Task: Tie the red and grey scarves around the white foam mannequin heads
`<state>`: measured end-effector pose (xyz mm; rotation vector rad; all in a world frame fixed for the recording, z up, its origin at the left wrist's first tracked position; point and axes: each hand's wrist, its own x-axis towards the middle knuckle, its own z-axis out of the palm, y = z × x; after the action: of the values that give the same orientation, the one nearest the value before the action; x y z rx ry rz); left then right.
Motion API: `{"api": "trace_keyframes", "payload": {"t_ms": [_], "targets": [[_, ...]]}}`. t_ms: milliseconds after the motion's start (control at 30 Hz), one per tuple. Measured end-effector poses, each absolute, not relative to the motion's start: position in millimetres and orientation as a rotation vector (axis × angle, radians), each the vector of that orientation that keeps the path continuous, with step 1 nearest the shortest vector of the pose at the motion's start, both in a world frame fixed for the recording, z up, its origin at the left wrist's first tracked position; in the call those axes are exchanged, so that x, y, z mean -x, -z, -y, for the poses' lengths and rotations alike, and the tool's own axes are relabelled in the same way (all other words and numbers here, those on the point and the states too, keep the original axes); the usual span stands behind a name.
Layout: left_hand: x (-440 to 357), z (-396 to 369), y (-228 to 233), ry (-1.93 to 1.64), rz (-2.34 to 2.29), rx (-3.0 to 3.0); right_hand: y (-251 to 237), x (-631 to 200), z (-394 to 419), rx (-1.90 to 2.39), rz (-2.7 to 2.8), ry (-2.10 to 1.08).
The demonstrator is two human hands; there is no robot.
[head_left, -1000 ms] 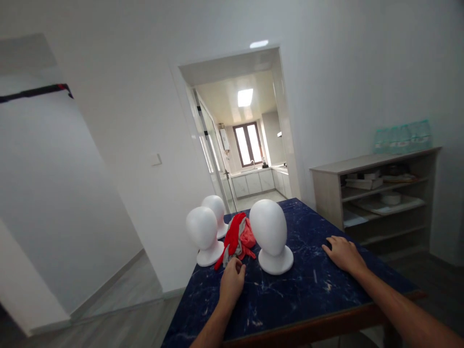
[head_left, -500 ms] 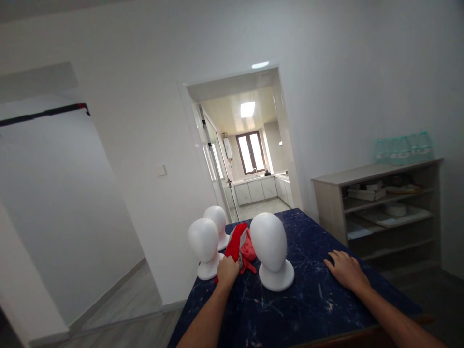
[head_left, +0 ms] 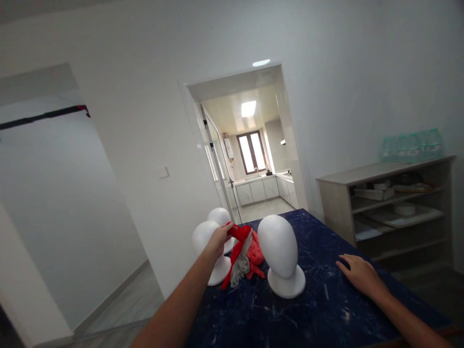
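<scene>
1. Head view: left grip (head_left: 217, 239) closed, pinching the upper end of red cloth (head_left: 241, 234). Right grip (head_left: 364, 276) loosely spread on tabletop (head_left: 300, 324), nothing seen in it.
2. Red cloth trails right of and below left grip, against grey cloth (head_left: 239, 270).
3. Step, judged: separating red cloth from grey.
4. Next move likely calls for firm pinch, clearing white head form (head_left: 201, 237) beside left grip.

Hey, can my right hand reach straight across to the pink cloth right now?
Probably not straight across: a white mannequin head stands between the right hand and the pink cloth, though going around it looks possible.
</scene>
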<state>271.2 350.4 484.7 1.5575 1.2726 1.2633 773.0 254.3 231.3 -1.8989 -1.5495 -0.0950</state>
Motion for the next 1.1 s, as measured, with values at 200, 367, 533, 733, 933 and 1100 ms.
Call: {"api": "trace_keyframes", "payload": {"t_ms": [200,367,533,733,933,1100], "targets": [[-262,-281,-585,-0.945,-0.868,-1.449,-320,-725,-198,1.525,1.094,0.196],[-280,-211,-616,-0.81,-0.73,-1.438,-415,-590,-136,1.051,1.464,-0.097],[-327,-161,-617,-0.778,-0.568,-1.292,-459,-484,-155,0.795,1.472,-0.505],[-342,-133,-634,-0.967,-0.284,-1.119,-436,-489,-195,0.796,1.465,-1.0],[-303,-171,-640,-1.228,-0.14,-0.957,-433,-603,-188,1.053,1.516,-1.083],[-284,-231,-622,-1.294,-0.123,-0.824,-456,-690,-199,1.142,1.527,-1.01]]}}
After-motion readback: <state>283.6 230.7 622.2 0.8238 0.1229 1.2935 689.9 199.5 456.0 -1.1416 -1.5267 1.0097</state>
